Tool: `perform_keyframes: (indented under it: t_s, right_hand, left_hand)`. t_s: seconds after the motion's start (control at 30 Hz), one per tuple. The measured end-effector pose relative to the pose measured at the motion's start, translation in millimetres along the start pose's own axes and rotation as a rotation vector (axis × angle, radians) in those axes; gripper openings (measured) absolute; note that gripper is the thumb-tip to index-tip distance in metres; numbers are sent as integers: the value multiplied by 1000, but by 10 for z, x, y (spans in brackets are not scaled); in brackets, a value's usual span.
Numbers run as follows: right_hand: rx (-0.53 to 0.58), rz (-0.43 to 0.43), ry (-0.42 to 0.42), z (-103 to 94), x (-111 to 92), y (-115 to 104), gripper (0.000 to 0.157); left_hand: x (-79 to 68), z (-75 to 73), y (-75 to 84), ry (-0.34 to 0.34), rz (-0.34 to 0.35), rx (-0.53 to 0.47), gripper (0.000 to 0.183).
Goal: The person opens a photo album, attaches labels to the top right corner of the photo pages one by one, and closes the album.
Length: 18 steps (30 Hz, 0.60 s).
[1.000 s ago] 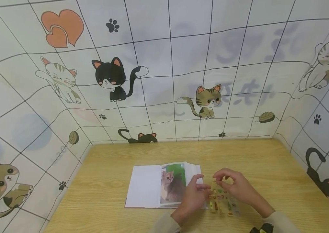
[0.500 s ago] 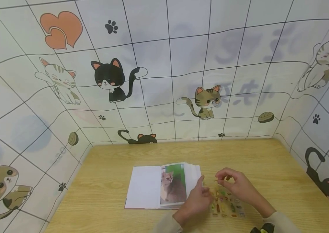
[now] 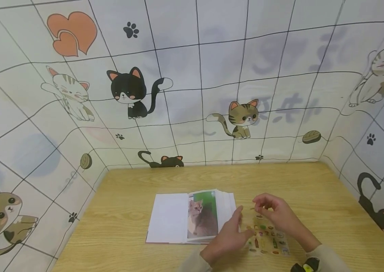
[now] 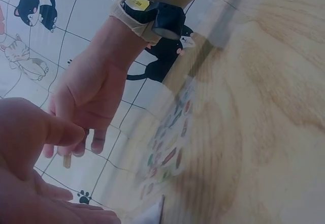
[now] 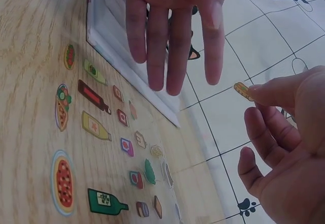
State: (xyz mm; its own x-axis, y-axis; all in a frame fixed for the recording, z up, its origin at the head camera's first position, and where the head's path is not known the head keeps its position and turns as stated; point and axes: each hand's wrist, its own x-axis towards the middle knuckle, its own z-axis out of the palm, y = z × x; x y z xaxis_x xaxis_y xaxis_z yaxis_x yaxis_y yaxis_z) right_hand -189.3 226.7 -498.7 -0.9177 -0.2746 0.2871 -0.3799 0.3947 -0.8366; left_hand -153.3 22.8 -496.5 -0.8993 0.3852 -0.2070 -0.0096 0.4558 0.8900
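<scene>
My right hand pinches a small yellow sticker between thumb and forefinger, above the far end of a sticker sheet. The clear sticker sheet lies on the table, printed with rows of tiny food pictures such as bottles and a pizza. Between that sheet and an open photo album is my left hand, its fingers extended and slightly spread. In the right wrist view, the left fingers hang straight and hold nothing. The album's right side shows a cat photo, partly behind the left hand.
A light wooden table carries the album and the sheet. White walls with a grid and cartoon cats stand at the back and both sides. A dark wrist camera sits on the right wrist.
The right hand has drawn slightly right with the sticker, off the sheet's far end. The sheet has shifted a little right, and the left thumb and forefinger have spread apart.
</scene>
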Motion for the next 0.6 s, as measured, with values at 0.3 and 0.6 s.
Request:
perform_keyframes:
  t_s: [0.3, 0.6]
  right_hand:
    - [11, 39, 2, 15, 35, 14, 18]
    - [51, 82, -29, 42, 97, -19, 18]
  left_hand:
    - [-107, -193, 11, 75, 215, 140, 57]
    - [-161, -399, -134, 122, 326, 248, 45]
